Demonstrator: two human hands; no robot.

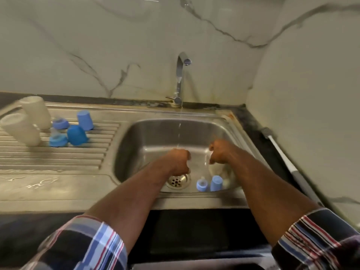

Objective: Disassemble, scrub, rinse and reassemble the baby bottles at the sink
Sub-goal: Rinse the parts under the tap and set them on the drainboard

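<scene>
Plaid sleeves [83, 242] nearest. Both hands in sink [136, 133]: left hand [180, 162] curled into fist above drain [178, 181], right hand [219, 152] curled over pale bottle [218, 169]; grip unclear, blurred. Blue collar [201, 184] and blue cap [216, 183] beside drain. Water stream [179, 131] runs from tap [180, 75]. Two pale bottles [29, 121], blue caps [78, 128] on drainboard [58, 158], far left.

White marble-look wall panels [97, 45] with grey veins meet in a corner on the right. Below them runs a dark countertop [251, 117], grimy along the back edge.
</scene>
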